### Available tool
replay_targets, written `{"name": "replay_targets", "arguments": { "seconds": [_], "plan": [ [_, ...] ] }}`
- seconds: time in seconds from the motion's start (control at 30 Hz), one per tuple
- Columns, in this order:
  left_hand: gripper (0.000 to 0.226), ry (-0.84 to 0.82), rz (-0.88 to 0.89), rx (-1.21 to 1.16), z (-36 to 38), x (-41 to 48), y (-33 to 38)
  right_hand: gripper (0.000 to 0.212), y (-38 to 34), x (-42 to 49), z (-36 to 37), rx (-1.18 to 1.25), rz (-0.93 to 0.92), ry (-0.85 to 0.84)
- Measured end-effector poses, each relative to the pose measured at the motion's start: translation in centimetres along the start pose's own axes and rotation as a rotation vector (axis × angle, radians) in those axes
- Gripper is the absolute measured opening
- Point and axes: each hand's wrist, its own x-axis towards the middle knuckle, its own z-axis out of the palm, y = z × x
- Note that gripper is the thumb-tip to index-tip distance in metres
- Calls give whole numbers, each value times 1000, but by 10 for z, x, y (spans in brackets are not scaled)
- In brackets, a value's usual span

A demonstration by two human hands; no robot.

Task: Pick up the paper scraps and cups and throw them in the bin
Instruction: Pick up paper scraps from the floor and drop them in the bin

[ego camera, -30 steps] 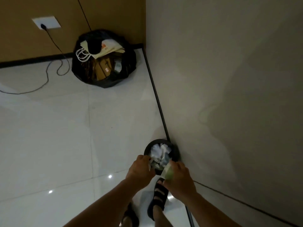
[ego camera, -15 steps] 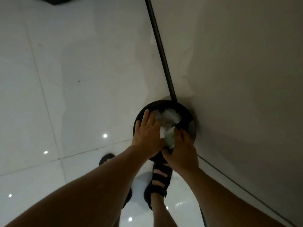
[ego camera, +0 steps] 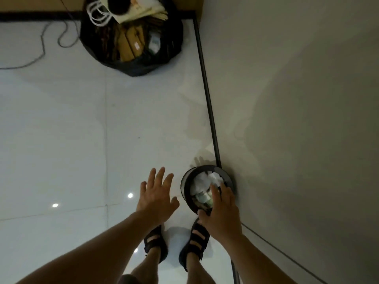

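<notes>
Grey wall (ego camera: 297, 99) fills the view from 12 through 5 o'clock. A black skirting strip (ego camera: 207, 95) runs along its foot where it meets the floor.

White glossy tile floor (ego camera: 61, 130) takes the 6 to 11 o'clock side.

Black rubbish bag (ego camera: 133, 68) stands at 11 o'clock with its mouth open. It is stuffed with brown cardboard and a pale paper bag with white cord handles. A dark cable (ego camera: 42, 50) loops on the tiles at the bag's 9 o'clock.

Bin (ego camera: 185, 187): small, round and black, on the floor at 5 o'clock of the view, its far side against the skirting strip.

Your left hand (ego camera: 155, 199) is at the bin's 9 o'clock, clear of it, over bare tile. The palm faces down, the fingers are straight and spread, and nothing is in it.

Your right hand (ego camera: 222, 212) is over the bin's 5 o'clock edge. Its fingers (ego camera: 215, 193) lie out straight across the opening, with the thumb at the near rim. It grips nothing that shows. Whether the fingertips touch the contents, I cannot tell.

Black strap sandals (ego camera: 196, 240): both feet are at 6 o'clock, with the right toe just beside the bin's base.

Paper scraps (ego camera: 202, 181): white and crumpled, piled in the bin's 12 o'clock half, up to about the rim.

Cup (ego camera: 203, 196): pale green and white, on its side inside the bin toward its 6 o'clock, just beside your right index finger.

Small bright light spots (ego camera: 130, 195) show on the tile at your left hand's 9 o'clock.
</notes>
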Motion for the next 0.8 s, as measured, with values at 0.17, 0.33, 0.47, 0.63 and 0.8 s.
{"name": "replay_targets", "arguments": {
  "seconds": [0.17, 0.33, 0.47, 0.63, 0.8],
  "plan": [
    [75, 140, -69, -42, -101, -77, -14, 85, -79, -45, -79, -140, -204, 30],
    [73, 239, -206, -107, -154, -174, -34, 84, -145, -101, -127, -268, -397, 11],
    [73, 330, -383, -210, -155, -263, -52, 84, -184, -146, -142, -369, -567, -34],
    [73, 376, -643, -362, -117, -376, -53, 85, -225, -212, -123, -516, -806, -123],
    [73, 514, -912, -482, -71, -487, -63, 83, -281, -308, -76, -628, -1110, -198]
  ]
}}
